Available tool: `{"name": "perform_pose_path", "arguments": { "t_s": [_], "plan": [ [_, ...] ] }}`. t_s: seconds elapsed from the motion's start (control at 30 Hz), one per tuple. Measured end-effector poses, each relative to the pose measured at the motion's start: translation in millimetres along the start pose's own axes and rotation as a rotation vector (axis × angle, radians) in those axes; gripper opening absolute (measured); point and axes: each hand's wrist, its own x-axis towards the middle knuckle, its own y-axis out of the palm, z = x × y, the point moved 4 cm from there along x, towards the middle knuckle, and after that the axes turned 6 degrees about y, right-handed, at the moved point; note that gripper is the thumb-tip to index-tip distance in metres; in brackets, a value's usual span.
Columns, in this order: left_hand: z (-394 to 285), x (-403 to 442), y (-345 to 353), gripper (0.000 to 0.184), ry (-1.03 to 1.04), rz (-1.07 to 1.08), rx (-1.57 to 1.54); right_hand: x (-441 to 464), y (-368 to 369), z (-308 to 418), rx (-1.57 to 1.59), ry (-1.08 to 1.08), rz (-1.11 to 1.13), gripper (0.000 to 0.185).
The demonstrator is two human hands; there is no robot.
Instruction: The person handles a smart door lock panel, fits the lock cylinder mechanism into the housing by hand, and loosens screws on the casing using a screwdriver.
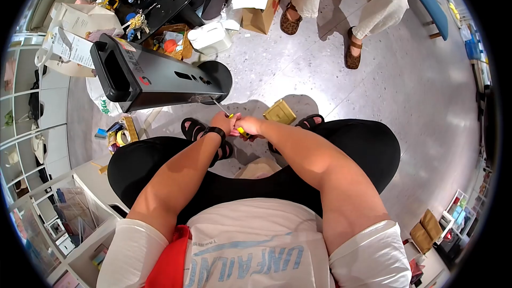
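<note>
A screwdriver with a yellow and black handle (242,132) is held in front of me, its thin metal shaft slanting up and left. My left hand (226,122), below a black wristband, is closed around its front part. Close against it, my right hand (249,127) is closed on the handle's rear; the fingers partly hide one another. The shaft's tip reaches the lower side of a tall grey and black machine (165,77), which stands on a round black base (220,77). Whether the tip sits in a screw is too small to tell.
A yellowish box-like piece (280,112) lies on the floor by my feet. Tape rolls in a box (124,134) are at left. Beyond the machine are a white jug (210,38), a paper bag (257,18) and a cluttered black table (173,2). Another person's sandalled feet (352,50) are ahead.
</note>
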Motion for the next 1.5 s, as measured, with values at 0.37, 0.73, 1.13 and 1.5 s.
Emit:
{"name": "perform_pose_path", "arguments": {
  "t_s": [0.37,0.73,1.13,1.5],
  "plan": [
    [-4,-7,-4,0.058,0.014,-0.006,0.108,-1,9,-1,0.147,-0.017,0.048,0.027],
    [-21,-16,-12,0.057,0.025,-0.019,0.312,4,15,-3,0.293,-0.075,0.056,0.020],
    [-29,-20,-10,0.046,0.103,0.020,0.098,-1,-4,5,0.231,-0.041,0.014,0.015],
    [-23,-18,-13,0.029,0.121,0.072,0.007,-8,-2,14,0.041,0.046,0.075,0.038]
  ]
}}
